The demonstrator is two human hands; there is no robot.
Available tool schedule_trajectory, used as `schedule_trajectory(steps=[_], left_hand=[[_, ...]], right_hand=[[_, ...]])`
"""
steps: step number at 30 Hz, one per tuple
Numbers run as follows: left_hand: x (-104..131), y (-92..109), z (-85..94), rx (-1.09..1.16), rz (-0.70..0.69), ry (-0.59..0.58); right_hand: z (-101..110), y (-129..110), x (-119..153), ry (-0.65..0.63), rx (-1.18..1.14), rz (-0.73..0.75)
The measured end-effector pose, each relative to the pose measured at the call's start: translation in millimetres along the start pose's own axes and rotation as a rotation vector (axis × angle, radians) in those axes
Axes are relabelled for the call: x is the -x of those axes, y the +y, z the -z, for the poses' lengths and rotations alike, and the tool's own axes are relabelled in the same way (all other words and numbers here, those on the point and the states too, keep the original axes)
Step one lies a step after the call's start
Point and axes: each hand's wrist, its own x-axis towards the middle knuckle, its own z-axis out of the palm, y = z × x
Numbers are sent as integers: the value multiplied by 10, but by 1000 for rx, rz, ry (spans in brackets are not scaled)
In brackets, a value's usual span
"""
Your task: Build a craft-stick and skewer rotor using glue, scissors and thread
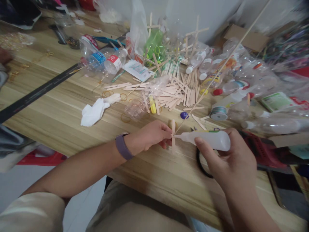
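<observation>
Near the table's front edge, my left hand [154, 137] pinches something by an upright wooden craft stick [173, 146]. A long thin wooden stick [218, 71] slants from this spot up to the right; how the two meet is hidden by my fingers and blur. My right hand [238, 164] is wrapped round a white squeeze bottle [213, 140], held nearly level. Its narrow nozzle points left and reaches the craft stick beside my left fingertips. Behind the hands lies a heap of loose craft sticks [172, 96].
Crumpled tissue [94, 112] lies left of a clear plastic bottle [135, 108] and a yellow tool [152, 104]. Several plastic bottles [241, 85] crowd the back right. A spool [219, 113], a black ring [201, 166] and a phone [287, 193] are to the right. A dark strip [41, 91] crosses the left.
</observation>
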Motion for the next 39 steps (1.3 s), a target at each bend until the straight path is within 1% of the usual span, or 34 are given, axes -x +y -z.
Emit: schedule_trajectory(steps=[5,11,20,31,39], left_hand=[[-1,1,2,5,1,-24],[-6,3,1,0,9,-13],[-10,-24,2,6,1,-19],[1,-10,7,-20,0,-36],[-3,-15,1,-13,7,-18]], right_hand=[[-9,-27,12,18,-17,-5],[-9,-70,32,15,-17,-48],[-29,-14,21,29,-16,-6],[-25,-33,11,19,-12,-10],[-16,-64,-34,11,4,0]])
